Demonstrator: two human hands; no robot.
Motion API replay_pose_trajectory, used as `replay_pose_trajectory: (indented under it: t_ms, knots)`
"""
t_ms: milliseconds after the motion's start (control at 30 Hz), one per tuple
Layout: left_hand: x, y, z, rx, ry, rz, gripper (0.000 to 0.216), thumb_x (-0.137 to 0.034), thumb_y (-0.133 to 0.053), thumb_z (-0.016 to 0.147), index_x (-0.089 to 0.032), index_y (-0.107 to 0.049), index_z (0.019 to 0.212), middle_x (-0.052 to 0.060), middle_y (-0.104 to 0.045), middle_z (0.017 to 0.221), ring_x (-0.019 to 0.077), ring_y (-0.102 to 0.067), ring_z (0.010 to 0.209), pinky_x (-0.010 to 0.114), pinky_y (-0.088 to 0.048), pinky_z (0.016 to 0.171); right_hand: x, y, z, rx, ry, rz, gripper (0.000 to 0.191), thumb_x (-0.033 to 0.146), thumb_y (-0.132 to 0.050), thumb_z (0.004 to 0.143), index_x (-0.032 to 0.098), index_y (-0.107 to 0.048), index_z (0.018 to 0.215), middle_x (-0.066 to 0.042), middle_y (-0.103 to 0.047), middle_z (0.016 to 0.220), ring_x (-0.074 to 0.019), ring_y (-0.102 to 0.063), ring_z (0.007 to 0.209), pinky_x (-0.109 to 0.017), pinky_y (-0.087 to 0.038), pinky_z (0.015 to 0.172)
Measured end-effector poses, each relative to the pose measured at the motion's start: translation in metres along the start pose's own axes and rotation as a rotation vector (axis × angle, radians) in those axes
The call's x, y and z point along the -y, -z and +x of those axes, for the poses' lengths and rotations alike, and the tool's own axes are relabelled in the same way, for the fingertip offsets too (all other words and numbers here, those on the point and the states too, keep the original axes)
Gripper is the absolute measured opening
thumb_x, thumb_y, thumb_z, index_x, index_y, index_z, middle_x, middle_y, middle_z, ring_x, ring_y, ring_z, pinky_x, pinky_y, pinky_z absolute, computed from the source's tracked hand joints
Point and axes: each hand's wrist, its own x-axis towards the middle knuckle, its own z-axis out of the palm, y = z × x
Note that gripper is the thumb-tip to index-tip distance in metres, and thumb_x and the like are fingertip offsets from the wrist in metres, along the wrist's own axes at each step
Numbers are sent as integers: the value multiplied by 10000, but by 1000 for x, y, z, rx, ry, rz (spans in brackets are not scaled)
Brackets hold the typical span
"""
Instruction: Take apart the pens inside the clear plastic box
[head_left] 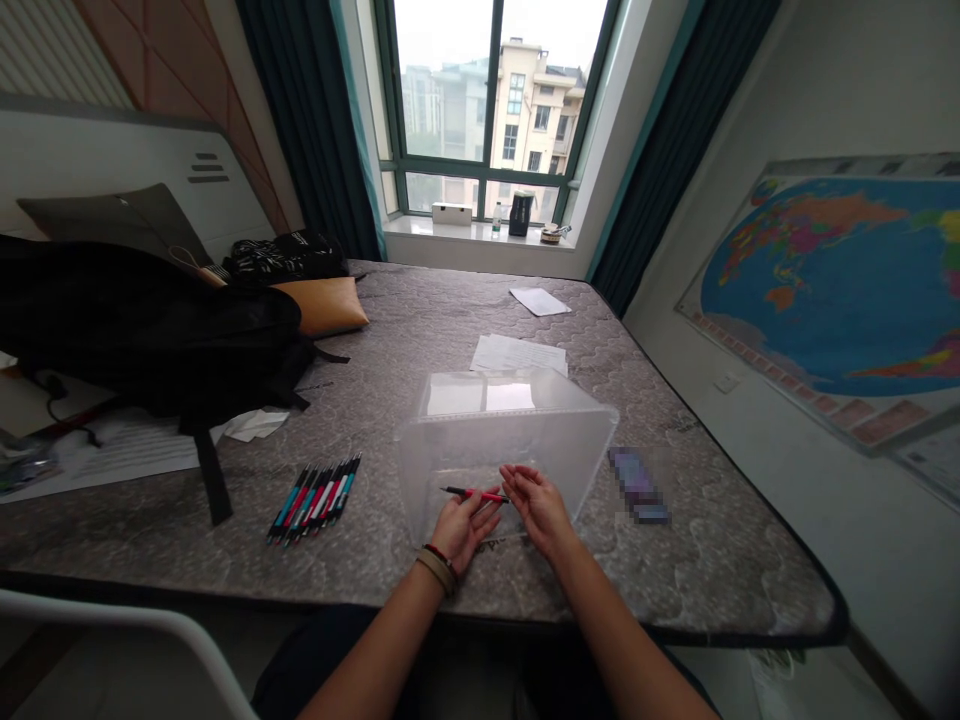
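Note:
A red pen (pixel 480 494) with a black tip lies across the fingers of my left hand (pixel 461 525), its tip pointing left. My right hand (pixel 536 505) is close beside the pen's other end, palm turned up and fingers curled together. Whatever may be in that pinch is too small to make out. Both hands are in front of a translucent plastic box (pixel 592 425), which lies on its side with the opening toward me. To the left, a row of several pens (pixel 313 498) in red, teal, white and black lies side by side on the mattress.
The quilted grey mattress (pixel 720 540) spreads under everything. Right of the box is a blurred-out phone-like object (pixel 637 485). Paper sheets (pixel 517 354) lie behind the box. A black backpack (pixel 150 330) and a tan pouch (pixel 326 305) fill the left. A white chair rail (pixel 127 612) curves at lower left.

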Motion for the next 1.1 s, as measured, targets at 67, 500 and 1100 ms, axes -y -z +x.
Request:
replay_pose_trajectory:
  t_ms: [67,500,1100]
  knots:
    - [3,-2,0,-2,-7,-62,201,-227,-752,774,-164,-567,822,137,-711,1110,239,-684,1043,361,-547,907,0,-3,-2,-5,33,-11,251,181,-821,670,190,-630,832,-59,-741,963,-211,-687,1034,-315,-550,869]
    - [18,-13,-10,-56,-48,-275,121,-107,-728,756,-154,-630,809,119,-746,1010,253,-679,1063,330,-569,869,1,-20,-10,-37,118,69,351,223,-892,581,198,-612,791,-46,-753,922,-218,-694,1000,-320,-565,843]
    - [19,-14,-12,-149,-172,-294,203,-70,-747,722,-155,-583,807,107,-761,897,223,-731,909,266,-597,781,-14,-26,-14,-4,124,97,383,231,-870,620,215,-610,900,-55,-753,962,-218,-702,987,-320,-581,843]
